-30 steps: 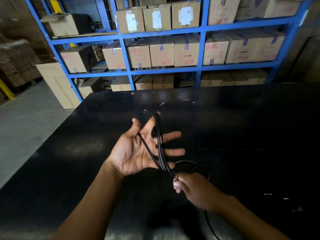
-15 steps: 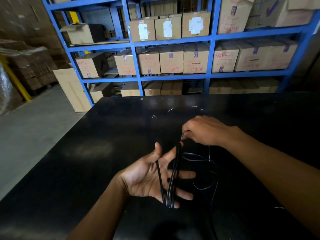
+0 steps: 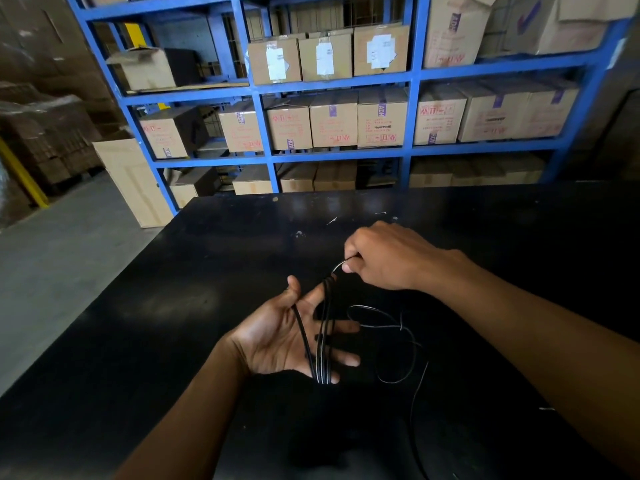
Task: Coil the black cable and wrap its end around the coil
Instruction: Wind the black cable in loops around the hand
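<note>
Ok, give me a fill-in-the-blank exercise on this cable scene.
Cable loops run round the left hand, whose palm faces ___.
The right hand pinches the ___.
Slack cable lies on a ___ table.
The blue shelves hold cardboard ___.
Missing: up; cable; black; boxes.

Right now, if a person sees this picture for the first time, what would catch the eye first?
First, the two hands in the centre, over the dark table: the left hand lies palm up with loops of black cable around its fingers, and the right hand, just beyond it, pinches the same cable. Behind the table stand blue shelves full of cardboard boxes.
</note>
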Motion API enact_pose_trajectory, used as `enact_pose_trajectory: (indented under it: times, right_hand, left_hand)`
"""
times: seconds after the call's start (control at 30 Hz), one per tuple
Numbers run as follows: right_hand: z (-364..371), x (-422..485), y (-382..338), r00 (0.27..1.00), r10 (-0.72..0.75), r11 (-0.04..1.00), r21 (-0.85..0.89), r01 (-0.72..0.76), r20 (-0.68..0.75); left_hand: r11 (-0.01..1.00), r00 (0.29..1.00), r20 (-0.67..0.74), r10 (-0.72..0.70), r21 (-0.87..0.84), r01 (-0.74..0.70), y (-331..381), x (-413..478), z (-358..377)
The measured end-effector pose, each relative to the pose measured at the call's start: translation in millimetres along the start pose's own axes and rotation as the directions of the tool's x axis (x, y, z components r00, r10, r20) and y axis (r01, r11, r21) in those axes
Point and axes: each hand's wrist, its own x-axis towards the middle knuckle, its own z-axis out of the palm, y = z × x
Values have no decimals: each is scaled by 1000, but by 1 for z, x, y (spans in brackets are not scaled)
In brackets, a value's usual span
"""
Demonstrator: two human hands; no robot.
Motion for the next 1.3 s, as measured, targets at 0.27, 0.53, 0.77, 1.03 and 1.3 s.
enact_pose_trajectory:
  times: [0.27,0.53,0.77,1.03,1.3]
  right_hand:
    - [15,-29,-37,988,147,935,319,-156,52]
    - [63,-74,-58,971,80,681,700,-217,223]
    - [112,-81,-51,959,50,667,705,-241,280]
    - [119,-51,-13,962,62,881,439,-179,268]
    - [56,-6,29,983,127,992,7,-129,133]
  left_hand:
    - [995,988,-117,104,15,-103,27,1,-4]
    - [963,920,-308,244,-37,-267,48,-3,-4]
    - [969,951,-197,237,-23,-246,50,-5,12]
    - [988,988,-16,151,38,-151,46,-17,35]
    - [980,995,101,16,197,-36,29,-17,44]
